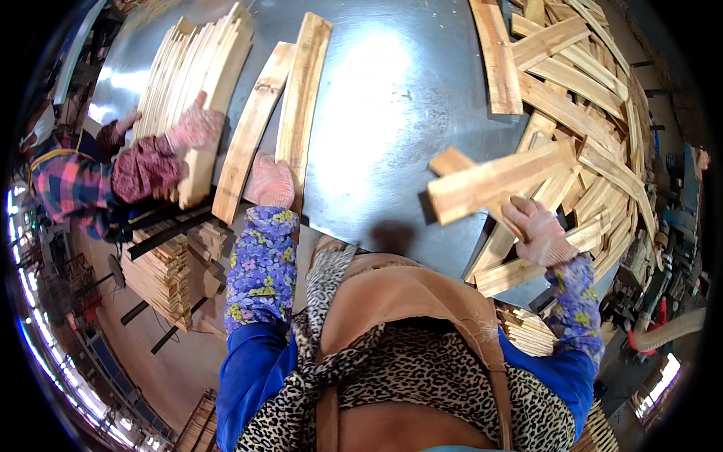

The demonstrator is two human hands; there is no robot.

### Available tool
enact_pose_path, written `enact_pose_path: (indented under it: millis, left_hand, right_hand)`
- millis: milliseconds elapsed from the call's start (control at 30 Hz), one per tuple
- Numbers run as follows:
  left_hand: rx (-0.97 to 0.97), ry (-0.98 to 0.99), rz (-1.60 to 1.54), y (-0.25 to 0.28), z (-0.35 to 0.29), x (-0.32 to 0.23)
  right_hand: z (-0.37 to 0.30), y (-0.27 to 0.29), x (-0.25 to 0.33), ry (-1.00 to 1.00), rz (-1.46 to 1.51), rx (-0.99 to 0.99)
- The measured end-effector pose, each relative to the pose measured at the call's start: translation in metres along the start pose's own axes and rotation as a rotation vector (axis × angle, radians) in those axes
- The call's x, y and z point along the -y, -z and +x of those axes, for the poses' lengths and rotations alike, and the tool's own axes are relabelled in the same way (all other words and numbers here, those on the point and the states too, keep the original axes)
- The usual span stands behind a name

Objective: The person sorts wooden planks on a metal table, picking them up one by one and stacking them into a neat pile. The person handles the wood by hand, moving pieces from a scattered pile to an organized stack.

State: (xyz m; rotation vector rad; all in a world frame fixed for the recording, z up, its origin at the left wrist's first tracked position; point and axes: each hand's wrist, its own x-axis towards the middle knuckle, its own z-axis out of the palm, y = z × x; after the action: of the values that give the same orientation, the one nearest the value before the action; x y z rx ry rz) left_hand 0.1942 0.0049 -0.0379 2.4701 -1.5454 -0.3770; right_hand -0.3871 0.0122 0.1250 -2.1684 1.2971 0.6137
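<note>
I wear pale pink gloves on both hands. My left hand (pixel 271 182) is closed at the near end of a long wooden board (pixel 303 98), which lies on the metal table. Left of it lies a second, slightly curved board (pixel 256 120). On the right, my right hand (pixel 538 230) grips the near end of a narrow wooden slat (pixel 455 161), its fingers wrapped round the edge. A wider board (pixel 501 179) crosses over that slat and hides its middle. The right hand is beside a heap of loose boards (pixel 580 113).
The shiny metal table (pixel 361 151) spreads ahead. Another board (pixel 497 60) lies by the heap. At left, a co-worker's gloved hands (pixel 197 126) hold a row of upright-edged boards (pixel 203 68). Stacked boards (pixel 162 275) stand below the table's left side.
</note>
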Motion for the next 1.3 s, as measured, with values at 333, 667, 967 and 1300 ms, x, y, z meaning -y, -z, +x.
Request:
enact_pose_path:
  millis: [333, 667, 967, 1300]
  left_hand:
    - [0.552, 0.284, -1.226, 0.042, -0.048, -0.100]
    - [0.785, 0.230, -1.132, 0.111, 0.078, 0.004]
    - [0.172, 0.011, -0.176, 0.123, 0.186, 0.231]
    - [0.073, -0.319, 0.222, 0.030, 0.082, 0.135]
  right_hand:
    - [0.162, -0.017, 0.144, -0.022, 0.945, -0.474]
    - [0.331, 0.095, 0.130, -0.348, -0.017, -0.549]
    - [0.356, 0.083, 0.098, -0.543, 0.210, -0.324]
    - [0.351, 0.034, 0.225, -0.272, 1.950, -0.186]
